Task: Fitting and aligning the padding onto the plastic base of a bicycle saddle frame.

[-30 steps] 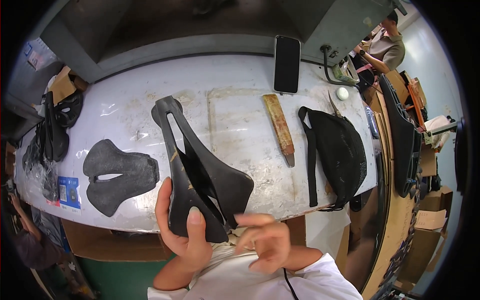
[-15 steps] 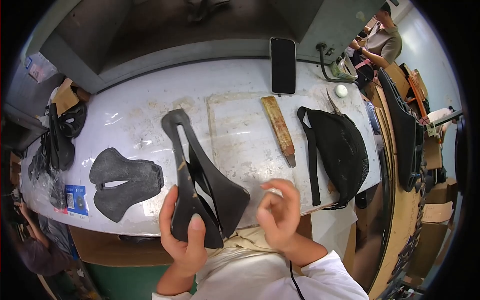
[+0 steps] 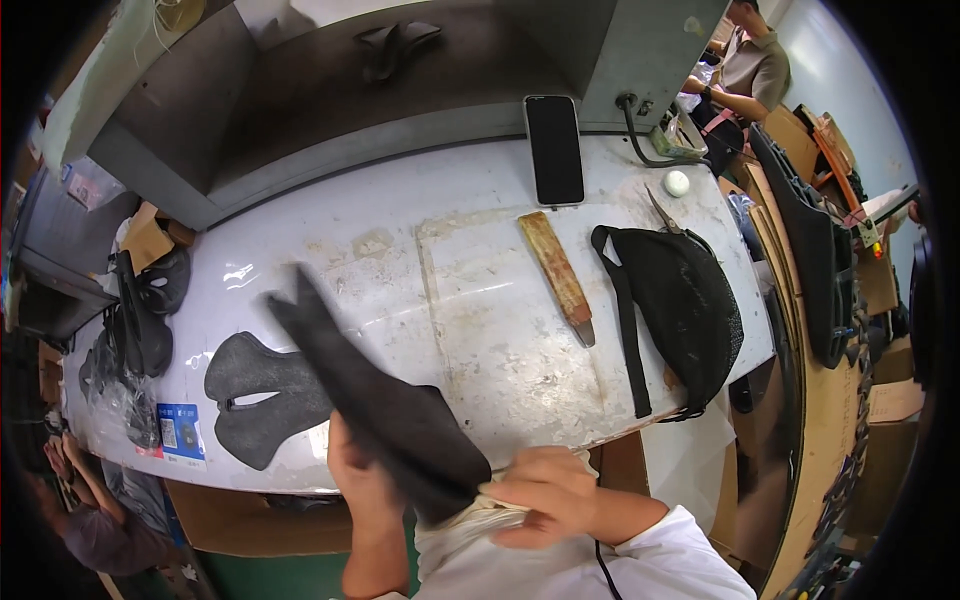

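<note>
My left hand is closed on a black bicycle saddle, gripping it by its left edge. The saddle is tilted and smeared by motion, its narrow nose pointing to the far left and its wide end near my waist. Close to that wide end is my right hand, its fingers bent and blurred in front of pale cloth at my waist. Whether it touches the saddle or holds the cloth is unclear. Flat on the table beyond my left hand lies a dark grey saddle-shaped pad with a slot, partly covered by the saddle.
On the white table are a worn blade with a taped handle, a phone, a black pouch, a white ball and bagged saddles. A grey metal housing stands behind. Other people are at both sides.
The saddle has turned onto its side, its nose swinging left and nearer. My right hand has moved down and inward to the saddle's wide end. The whole view has shifted slightly.
</note>
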The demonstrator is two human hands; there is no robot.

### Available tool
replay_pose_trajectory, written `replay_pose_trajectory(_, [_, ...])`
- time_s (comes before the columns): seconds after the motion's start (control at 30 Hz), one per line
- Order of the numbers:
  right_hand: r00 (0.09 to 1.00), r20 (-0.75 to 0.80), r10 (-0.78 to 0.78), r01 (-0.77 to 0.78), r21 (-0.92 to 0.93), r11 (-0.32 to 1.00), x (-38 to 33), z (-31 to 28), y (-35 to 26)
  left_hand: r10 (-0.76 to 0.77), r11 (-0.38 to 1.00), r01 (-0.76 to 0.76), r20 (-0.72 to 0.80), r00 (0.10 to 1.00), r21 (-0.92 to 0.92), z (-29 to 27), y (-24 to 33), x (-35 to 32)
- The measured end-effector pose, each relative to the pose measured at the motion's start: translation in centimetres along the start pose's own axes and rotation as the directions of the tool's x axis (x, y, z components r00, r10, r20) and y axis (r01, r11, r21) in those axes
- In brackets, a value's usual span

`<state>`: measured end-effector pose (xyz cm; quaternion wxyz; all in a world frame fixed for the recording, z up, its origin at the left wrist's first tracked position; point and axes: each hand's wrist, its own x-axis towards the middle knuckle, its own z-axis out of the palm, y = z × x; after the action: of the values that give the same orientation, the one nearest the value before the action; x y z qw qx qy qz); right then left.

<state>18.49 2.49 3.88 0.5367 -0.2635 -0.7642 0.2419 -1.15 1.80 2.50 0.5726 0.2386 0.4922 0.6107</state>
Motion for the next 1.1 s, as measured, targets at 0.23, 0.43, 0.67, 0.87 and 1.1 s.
replay_pose_trajectory(0.23, [0.606, 0.427, 0.671, -0.685, 0.71, 0.166, -0.6, 0.1, 0.4, -0.094, 0.968, 0.176, 0.389, 0.916, -0.181, 0.7, -0.5, -1.4])
replay_pose_trajectory(0.43, [0.734, 0.303, 0.608, -0.675, 0.226, 0.702, 2.4, -0.2, -0.4, -0.242, 0.921, 0.258, 0.09, 0.966, -0.291, 0.5, -3.1, -2.7])
replay_pose_trajectory(0.67, [0.832, 0.229, 0.505, -0.55, 0.221, 0.806, 3.4, 0.2, -1.5, -0.453, 0.598, 0.622, 0.426, 0.783, -0.506, -1.7, -2.3, -2.4])
replay_pose_trajectory(0.87, [0.736, 0.334, 0.588, -0.676, 0.335, 0.656, 3.7, -0.1, -0.8, -0.2, 0.891, 0.283, 0.252, 0.947, -0.355, 3.9, -0.1, -4.4])
replay_pose_trajectory(1.1, [0.66, 0.461, 0.593, -0.743, 0.518, 0.424, 3.8, -0.8, -0.6, -0.406, 0.861, 0.466, 0.274, 0.872, -0.206, 1.7, 0.3, -2.8])
